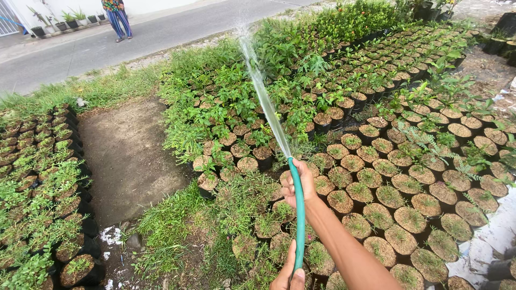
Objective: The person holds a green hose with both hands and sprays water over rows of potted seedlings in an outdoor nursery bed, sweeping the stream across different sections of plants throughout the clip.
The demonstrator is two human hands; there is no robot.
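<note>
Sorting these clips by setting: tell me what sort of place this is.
Most likely an outdoor plant nursery beside a road. Rows of seedlings in black grow bags cover the ground, and the right hand aims a green hose spraying water over them.

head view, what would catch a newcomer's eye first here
The green hose runs up the lower middle, gripped by the right hand near its tip and the left hand at the bottom edge. A water jet shoots up over rows of seedlings in black bags. A bare soil patch lies left, a road beyond.
</note>
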